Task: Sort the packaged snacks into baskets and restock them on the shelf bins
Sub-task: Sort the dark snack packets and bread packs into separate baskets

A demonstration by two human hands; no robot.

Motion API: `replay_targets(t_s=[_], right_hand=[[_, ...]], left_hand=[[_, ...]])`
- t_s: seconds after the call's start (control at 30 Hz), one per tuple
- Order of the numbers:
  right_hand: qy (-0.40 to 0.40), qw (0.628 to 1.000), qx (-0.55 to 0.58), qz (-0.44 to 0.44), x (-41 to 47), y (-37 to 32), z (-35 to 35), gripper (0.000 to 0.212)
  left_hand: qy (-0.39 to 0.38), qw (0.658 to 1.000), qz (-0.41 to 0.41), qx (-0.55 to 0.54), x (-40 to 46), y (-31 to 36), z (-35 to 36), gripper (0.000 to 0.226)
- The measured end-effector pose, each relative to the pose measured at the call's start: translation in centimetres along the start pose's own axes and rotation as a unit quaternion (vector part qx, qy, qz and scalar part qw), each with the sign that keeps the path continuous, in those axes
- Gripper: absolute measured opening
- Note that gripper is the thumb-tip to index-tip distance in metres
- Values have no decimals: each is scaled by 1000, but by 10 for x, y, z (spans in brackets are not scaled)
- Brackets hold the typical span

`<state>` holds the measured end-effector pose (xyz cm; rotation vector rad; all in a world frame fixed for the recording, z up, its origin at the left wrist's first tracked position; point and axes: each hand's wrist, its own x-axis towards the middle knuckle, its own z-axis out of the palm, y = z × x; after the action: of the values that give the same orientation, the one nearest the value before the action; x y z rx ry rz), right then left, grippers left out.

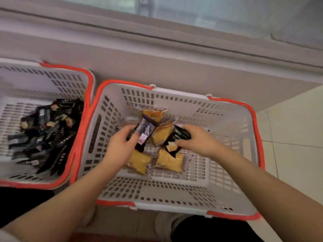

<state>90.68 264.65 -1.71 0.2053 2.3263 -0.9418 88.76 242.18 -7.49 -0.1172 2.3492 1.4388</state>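
glossy dark packets slip easily; left hand (120, 145) grips one (144, 135), right hand (197, 140) pinches another (176, 140); either could drop among yellow packets (139, 161).

1. L hand (120, 145) grips a dark snack pack (143, 135) over the right basket (174, 196).
2. R hand (197, 140) pinches another dark pack (176, 138) (partly legible print) just beside it.
3. Yellow cake packs (139, 161) lie on that basket's floor, under both hands.
4. Left basket (75, 79), touching the right one, holds a heap of dark packs (45, 131).
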Motion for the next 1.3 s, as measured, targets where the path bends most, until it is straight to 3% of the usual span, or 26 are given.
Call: replay_targets(t_s=[0.13, 0.27, 0.4, 0.53, 0.63, 0.7, 0.83, 1.0, 1.13, 1.3], right_hand=[[82, 979, 184, -22, 14, -86, 5, 7], [42, 952, 301, -44, 33, -164, 51, 2], [-3, 966, 258, -29, 44, -210, 112, 20], [22, 991, 135, 0, 42, -221, 148, 37], [34, 995, 90, -5, 36, -217, 146, 41], [41, 996, 74, -18, 33, -212, 140, 33], [53, 996, 72, -14, 32, -203, 133, 6], [51, 997, 57, -9, 33, -205, 144, 11], [68, 996, 48, -9, 38, -216, 160, 11], [143, 984, -109, -9, 47, -227, 180, 24]], left_hand=[[113, 991, 46, -59, -16, 6, -77, 17], [163, 984, 8, -79, -30, -17, -143, 19], [161, 982, -55, -79, -36, -49, -183, 19], [175, 979, -89, -43, -35, -68, -201, 40], [127, 987, -64, 73, -34, -70, -198, 37], [38, 984, -15, 175, -38, -69, -190, 33], [-167, 928, 113, 312, -47, -73, -175, 33], [-217, 885, 135, 388, -47, -81, -176, 47], [-210, 831, 178, 483, -56, -94, -180, 35], [-178, 810, 216, 516, -66, -109, -212, 30]])
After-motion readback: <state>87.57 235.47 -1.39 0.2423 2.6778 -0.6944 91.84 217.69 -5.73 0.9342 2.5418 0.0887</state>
